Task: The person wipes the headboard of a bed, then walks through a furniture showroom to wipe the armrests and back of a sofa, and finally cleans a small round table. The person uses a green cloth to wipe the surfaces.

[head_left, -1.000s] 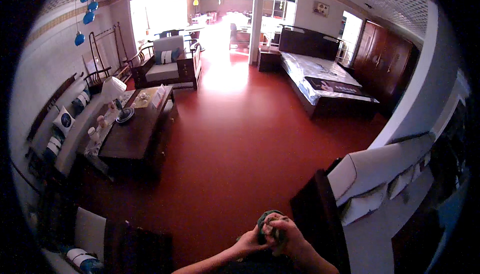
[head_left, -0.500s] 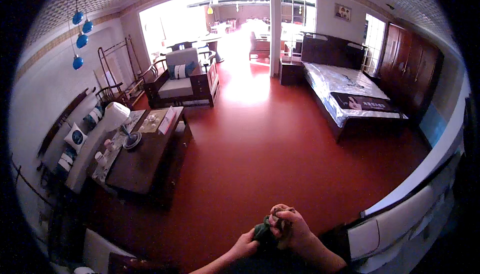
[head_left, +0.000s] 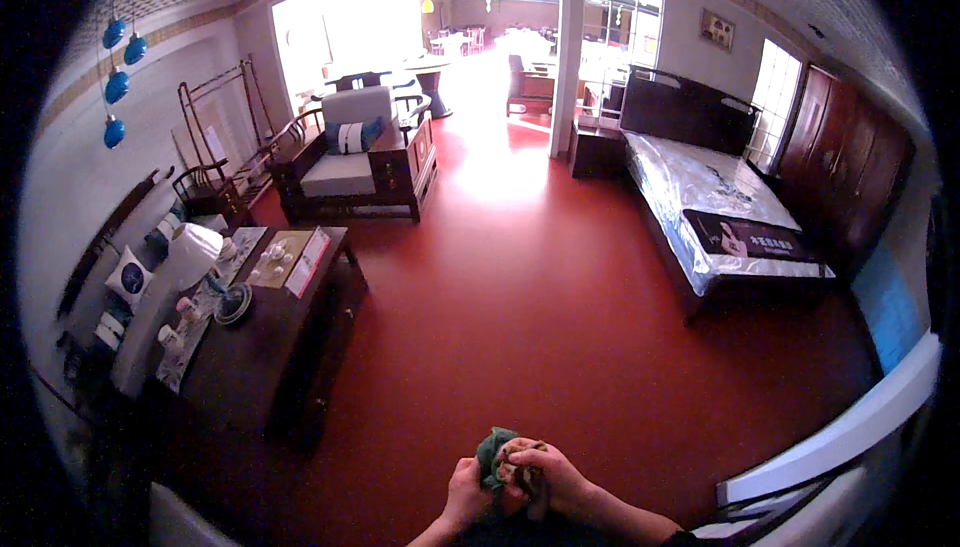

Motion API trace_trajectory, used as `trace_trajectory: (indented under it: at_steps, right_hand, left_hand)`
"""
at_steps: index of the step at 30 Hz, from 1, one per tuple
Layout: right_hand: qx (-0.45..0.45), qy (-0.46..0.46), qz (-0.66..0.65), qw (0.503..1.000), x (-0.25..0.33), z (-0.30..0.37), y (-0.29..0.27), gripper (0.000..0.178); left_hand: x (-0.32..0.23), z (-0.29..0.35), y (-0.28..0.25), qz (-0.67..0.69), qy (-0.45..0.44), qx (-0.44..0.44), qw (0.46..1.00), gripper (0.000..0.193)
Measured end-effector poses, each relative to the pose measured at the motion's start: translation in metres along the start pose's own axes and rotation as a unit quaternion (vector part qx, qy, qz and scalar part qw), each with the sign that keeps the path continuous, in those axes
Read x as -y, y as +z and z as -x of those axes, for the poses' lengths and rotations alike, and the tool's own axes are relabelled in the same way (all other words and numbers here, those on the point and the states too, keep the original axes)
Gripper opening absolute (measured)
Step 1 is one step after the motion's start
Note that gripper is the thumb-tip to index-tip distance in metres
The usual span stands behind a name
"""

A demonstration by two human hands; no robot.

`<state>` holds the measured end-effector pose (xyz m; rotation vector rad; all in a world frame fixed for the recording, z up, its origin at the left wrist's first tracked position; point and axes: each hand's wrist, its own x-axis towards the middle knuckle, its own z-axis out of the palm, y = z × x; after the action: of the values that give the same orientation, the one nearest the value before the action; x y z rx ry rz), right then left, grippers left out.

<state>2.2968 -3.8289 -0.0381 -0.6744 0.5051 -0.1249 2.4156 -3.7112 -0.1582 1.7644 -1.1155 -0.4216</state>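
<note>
Both my hands are together low in the middle of the view, above the red floor. My left hand [head_left: 464, 495] is closed on a bunched green cloth [head_left: 491, 449]. Wrapped round a crumpled brown, patterned cloth [head_left: 537, 493] is my right hand [head_left: 558, 477]. The two bundles press against each other between my hands, and I cannot tell whether they are one piece.
A dark low table [head_left: 255, 347] at left carries a white lamp [head_left: 193, 247] and a tea set. Beyond stands a wooden armchair [head_left: 350, 175]. A plastic-covered bed [head_left: 715, 187] and a wardrobe [head_left: 840, 157] are at right. Red floor [head_left: 480, 317] runs between.
My hands have come closer together and shifted left, with the green cloth raised beside the brown one. The view has moved forward, so the bed and table sit nearer its sides.
</note>
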Motion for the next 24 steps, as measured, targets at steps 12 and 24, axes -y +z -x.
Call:
trace_trajectory:
  at_steps: [12,24]
  right_hand:
    - [-0.086,-0.132,-0.031,0.987,0.259,-0.198,-0.070,0.020]
    - [-0.202,-0.217,-0.148,0.944,0.482,-0.388,-0.236,0.016]
  left_hand:
    - [0.062,-0.350,0.036,0.106,0.050,0.224,0.967,0.051]
    - [0.115,-0.660,0.097,0.116,-0.042,0.403,0.907,0.046]
